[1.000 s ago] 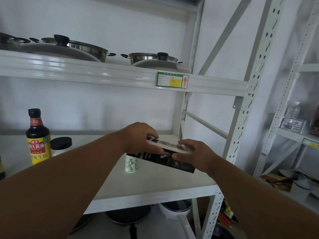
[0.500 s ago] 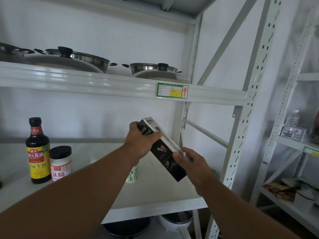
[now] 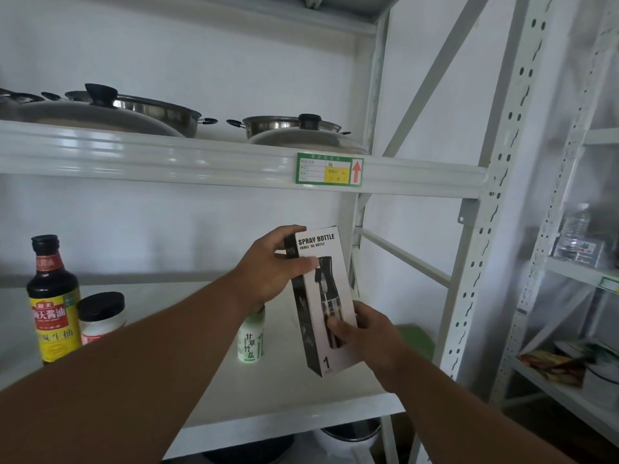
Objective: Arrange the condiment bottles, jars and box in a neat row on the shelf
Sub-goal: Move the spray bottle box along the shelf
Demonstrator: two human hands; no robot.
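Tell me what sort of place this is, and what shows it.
Probably a kitchen storeroom or pantry. White metal racking carries a stock label on its beam, lidded steel pots sit on the upper shelf, and a soy sauce bottle stands below beside the box held in both hands.

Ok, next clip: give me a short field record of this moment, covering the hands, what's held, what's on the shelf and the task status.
left hand: grips the upper part of the box
right hand: holds the box's lower part
box: nearly upright, printed front towards the camera, held over the shelf
on shelf: soy sauce bottle far left, black-lidded jar right beside it, small green bottle apart, near the box
upper shelf: lidded pots
status: box not yet set down; row unfinished
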